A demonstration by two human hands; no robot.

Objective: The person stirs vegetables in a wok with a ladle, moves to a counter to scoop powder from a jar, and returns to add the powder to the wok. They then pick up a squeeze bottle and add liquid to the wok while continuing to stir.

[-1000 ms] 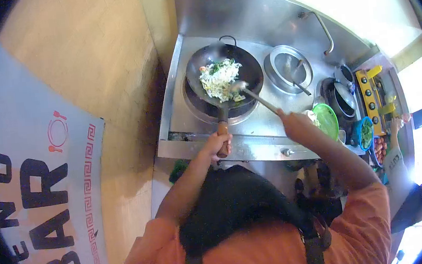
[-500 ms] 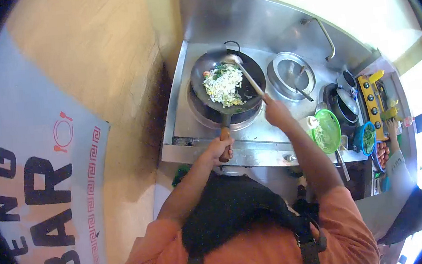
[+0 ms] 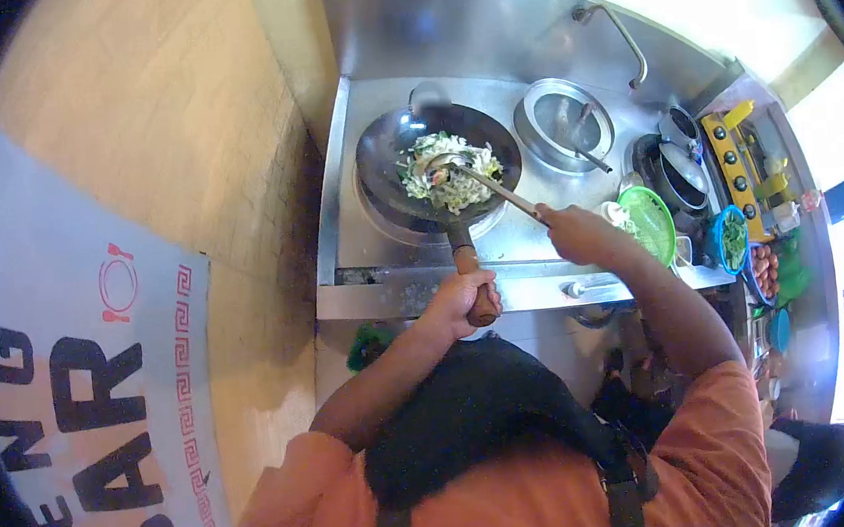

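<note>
My left hand is wrapped round the wooden handle of a dark wok, which sits over the left burner ring. Inside the wok lies a heap of pale shredded food mixed with green leaves. A long-handled ladle reaches into it from the right, its bowl down among the food near the middle. My right hand is closed on the end of the ladle's handle, in front of the stove's right half. The exact kind of food is too blurred to tell.
Right of the wok stands a metal pot with a utensil across it. A green basket, a white bottle, a blue bowl of greens and a yellow stove stand further right. Above hangs a tap. A wall flanks the left.
The ladle's bowl has come from the wok's far rim down into the food, which has shifted and spread. The co-worker's hand has gone from beside the yellow stove.
</note>
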